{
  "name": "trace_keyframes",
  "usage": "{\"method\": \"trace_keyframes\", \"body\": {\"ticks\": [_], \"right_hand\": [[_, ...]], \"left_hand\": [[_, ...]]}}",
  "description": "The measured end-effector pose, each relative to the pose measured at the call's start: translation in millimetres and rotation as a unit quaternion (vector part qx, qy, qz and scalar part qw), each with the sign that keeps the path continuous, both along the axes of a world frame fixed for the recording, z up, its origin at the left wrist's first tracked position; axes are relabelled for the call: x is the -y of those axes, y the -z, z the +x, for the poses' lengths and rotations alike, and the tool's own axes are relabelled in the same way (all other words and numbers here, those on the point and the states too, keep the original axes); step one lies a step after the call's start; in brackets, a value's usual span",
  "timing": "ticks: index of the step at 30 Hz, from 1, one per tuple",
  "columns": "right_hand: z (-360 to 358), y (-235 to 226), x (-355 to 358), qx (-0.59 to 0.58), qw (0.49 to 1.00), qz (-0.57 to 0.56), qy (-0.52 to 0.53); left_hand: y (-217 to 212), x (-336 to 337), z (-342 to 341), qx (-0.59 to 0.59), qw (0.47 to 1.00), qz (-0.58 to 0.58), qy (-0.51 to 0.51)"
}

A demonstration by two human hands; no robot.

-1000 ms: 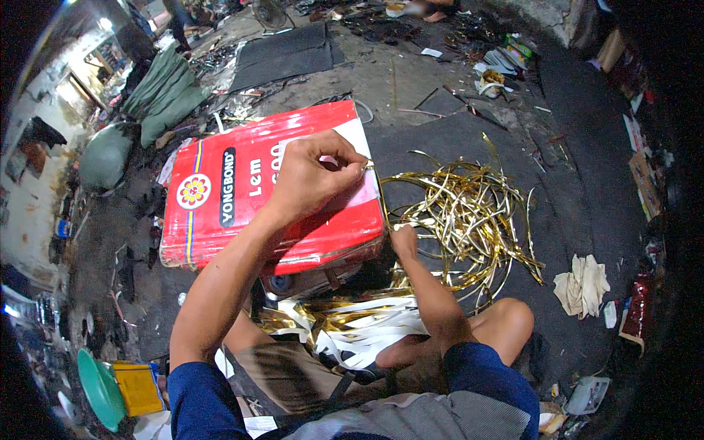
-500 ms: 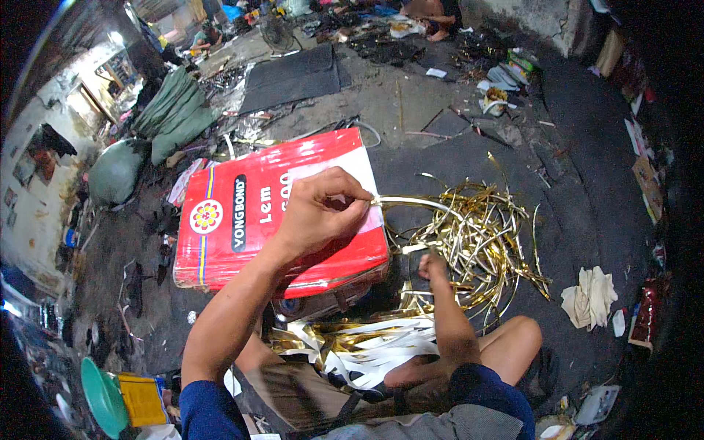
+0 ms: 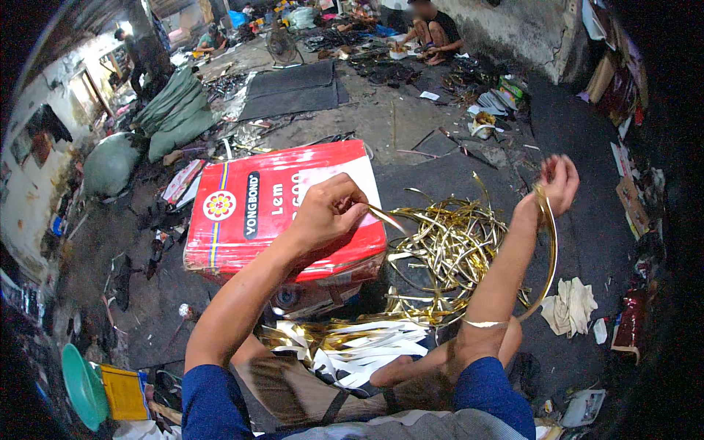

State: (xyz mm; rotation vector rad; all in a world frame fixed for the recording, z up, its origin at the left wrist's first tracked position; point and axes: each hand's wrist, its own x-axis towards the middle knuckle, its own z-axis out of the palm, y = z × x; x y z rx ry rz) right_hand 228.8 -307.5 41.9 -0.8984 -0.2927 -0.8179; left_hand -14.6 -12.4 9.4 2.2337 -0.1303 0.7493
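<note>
My left hand (image 3: 334, 209) is over the right part of a red cardboard box (image 3: 253, 249), its thumb and fingers pinched on the end of a narrow gold strip (image 3: 384, 218). Out to the right, my right hand (image 3: 559, 185) is raised with curled fingers. From it a long gold strip (image 3: 549, 264) hangs in a curve down past the forearm. Between the hands, on the dark floor, lies a tangled pile of gold strips (image 3: 447, 238). White and gold flat strips (image 3: 370, 348) are spread in front of my crossed legs.
A crumpled cream cloth (image 3: 570, 306) lies right of my knee. At the lower left are a green basin (image 3: 82, 389) and a yellow container (image 3: 123, 394). Green sacks (image 3: 176, 114) stand far left. A dark mat (image 3: 290, 89) and other people sitting are farther back.
My right hand has swung from beside the gold pile outward to the right and up, a gold strip trailing from it. My left hand stays pinched over the box. The view has shifted slightly.
</note>
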Motion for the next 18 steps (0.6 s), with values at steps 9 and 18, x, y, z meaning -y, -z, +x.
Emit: {"method": "trace_keyframes", "body": {"ticks": [9,18], "right_hand": [[-124,8,-102,0.0,0.604,-0.709,-0.364],[-77,37,-126,-0.127,0.58,-0.585,-0.553]], "left_hand": [[6,-7,-10,-0.005,0.998,0.062,0.0],[-1,-5,-11,0.051,0.958,0.28,0.025]]}}
